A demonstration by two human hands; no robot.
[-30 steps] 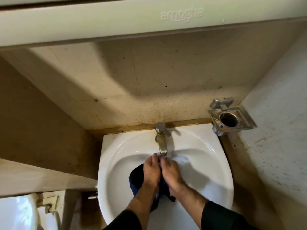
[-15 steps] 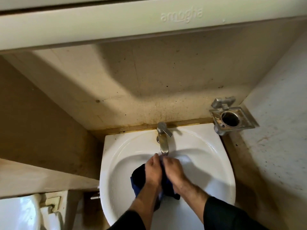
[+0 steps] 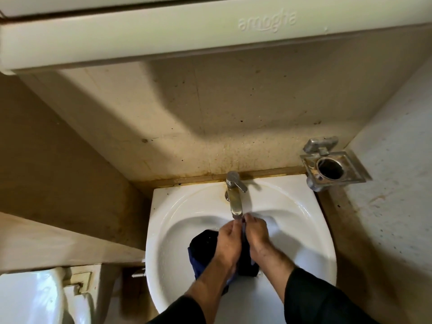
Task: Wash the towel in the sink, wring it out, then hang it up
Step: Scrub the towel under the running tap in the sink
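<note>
A dark navy-blue cloth towel (image 3: 205, 247), wet-looking and bunched into a crumpled wad with a paler blue edge showing low down, sits inside the white ceramic sink (image 3: 311, 232) directly below the spout of the chrome single-lever tap (image 3: 235, 197). The left hand (image 3: 228, 245) is clenched over the bulk of the towel, which bulges out to its left. Pressed against it, the right hand (image 3: 256, 237) grips the towel's other side, both sets of fingertips meeting just under the spout.
</note>
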